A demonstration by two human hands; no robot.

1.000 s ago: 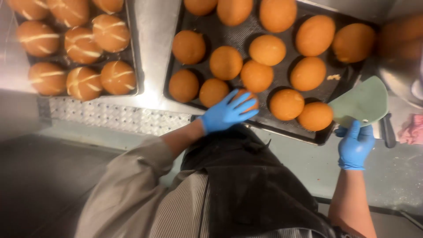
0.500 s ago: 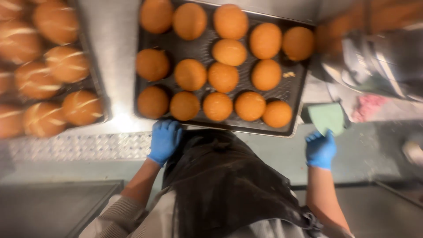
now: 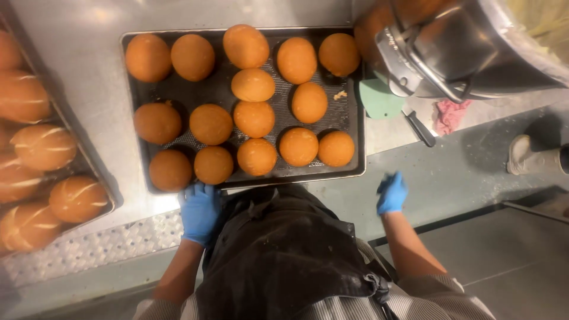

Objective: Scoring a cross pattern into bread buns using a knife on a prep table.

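A dark perforated baking tray on a steel counter carries several round golden-brown buns. My left hand, in a blue glove, lies flat on the counter's front edge, fingertips touching the tray's near left rim. My right hand, also blue-gloved, hangs in the air off the tray's near right corner, holding nothing and slightly blurred. A green plastic scraper lies on the counter right of the tray. My dark apron fills the lower middle.
A second tray at the left holds several scored buns. A large tilted metal bowl is at the top right, with a black-handled knife and pink cloth below it. A shoe stands on the floor at right.
My right hand let go of the green scraper, which now lies on the counter, and pulled back. My left hand came off the buns to the tray's near edge. The view shifted right.
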